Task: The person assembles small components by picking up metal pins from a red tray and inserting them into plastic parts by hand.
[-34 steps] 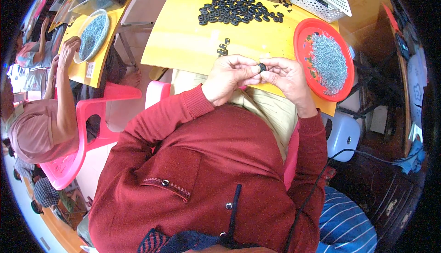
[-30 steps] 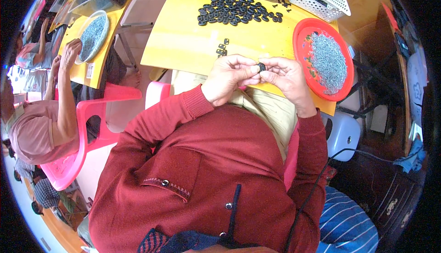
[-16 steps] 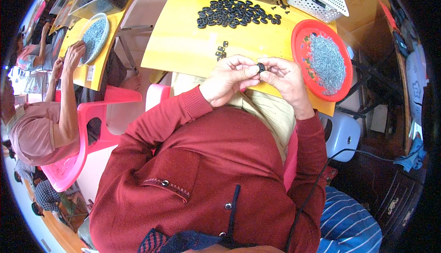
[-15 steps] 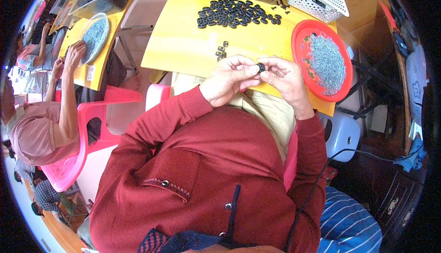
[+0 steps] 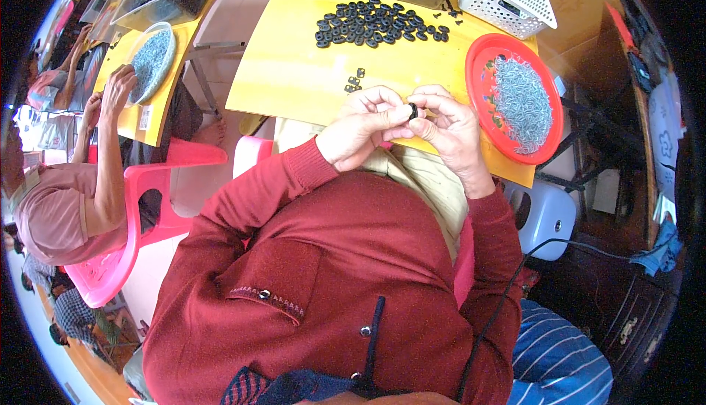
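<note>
Where both hands (image 5: 408, 122) meet (pinched): black ring (image 5: 413, 110).

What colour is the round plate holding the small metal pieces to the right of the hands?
Red; the plate shows clearly in the head view.

I wear a dark red knit cardigan (image 5: 346, 273) with ribbed cuffs, small round buttons and a trimmed chest pocket.

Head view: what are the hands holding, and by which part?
A small black ring, pinched at its rim between the fingertips of the left hand and right hand.
</note>
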A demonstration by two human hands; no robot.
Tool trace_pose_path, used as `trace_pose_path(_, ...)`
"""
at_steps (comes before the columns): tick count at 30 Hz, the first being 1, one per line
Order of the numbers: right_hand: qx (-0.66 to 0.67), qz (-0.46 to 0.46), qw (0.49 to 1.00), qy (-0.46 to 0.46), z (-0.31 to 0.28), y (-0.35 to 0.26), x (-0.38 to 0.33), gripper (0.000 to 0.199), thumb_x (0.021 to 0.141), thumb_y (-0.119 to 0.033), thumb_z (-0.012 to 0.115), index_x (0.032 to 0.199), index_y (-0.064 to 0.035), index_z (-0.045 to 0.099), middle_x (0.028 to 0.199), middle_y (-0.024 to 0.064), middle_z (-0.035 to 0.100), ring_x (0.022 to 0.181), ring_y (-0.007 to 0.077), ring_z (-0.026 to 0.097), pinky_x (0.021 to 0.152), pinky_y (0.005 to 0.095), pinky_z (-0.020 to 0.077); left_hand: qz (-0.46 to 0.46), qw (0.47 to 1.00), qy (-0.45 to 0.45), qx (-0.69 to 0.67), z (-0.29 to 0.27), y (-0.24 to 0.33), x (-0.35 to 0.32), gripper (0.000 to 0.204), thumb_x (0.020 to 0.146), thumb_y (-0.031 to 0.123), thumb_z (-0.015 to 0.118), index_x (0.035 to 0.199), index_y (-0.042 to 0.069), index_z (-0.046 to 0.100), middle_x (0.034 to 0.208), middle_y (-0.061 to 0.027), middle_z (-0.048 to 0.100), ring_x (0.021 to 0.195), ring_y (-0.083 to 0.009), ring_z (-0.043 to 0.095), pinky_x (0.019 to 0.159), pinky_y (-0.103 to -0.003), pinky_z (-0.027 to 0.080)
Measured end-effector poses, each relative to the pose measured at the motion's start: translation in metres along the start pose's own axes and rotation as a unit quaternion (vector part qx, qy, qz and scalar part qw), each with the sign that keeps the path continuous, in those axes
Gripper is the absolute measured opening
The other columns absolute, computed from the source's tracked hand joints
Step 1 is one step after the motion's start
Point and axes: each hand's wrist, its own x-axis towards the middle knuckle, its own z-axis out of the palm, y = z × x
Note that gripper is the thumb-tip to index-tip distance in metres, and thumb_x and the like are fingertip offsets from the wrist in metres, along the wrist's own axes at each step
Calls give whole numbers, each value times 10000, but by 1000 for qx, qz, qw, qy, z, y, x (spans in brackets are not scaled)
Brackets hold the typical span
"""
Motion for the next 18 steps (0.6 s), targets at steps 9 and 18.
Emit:
trace_pose_path(9, -22, 10, 1000, 2, 0, -5, 0, 217, 807, -57, 682, 996, 26, 613, 1017, 41, 536, 912, 105, 538, 750, 227, 500, -12, 1000, 16, 15, 2, 2, 0, 75, 877, 57, 610, 921, 15, 567, 914, -91, 632, 833, -162, 639, 756, -261, 541)
trace_pose_path(18, -6, 30, 999, -16, -10, -16, 1, 165, 818, -22, 664, 961, 34, 605, 955, 66, 598, 845, 127, 593, 743, 246, 507, -59, 998, 13, -11, 8, 4, -4, 99, 886, 91, 607, 953, 25, 576, 953, -99, 642, 865, -164, 642, 755, -263, 548)
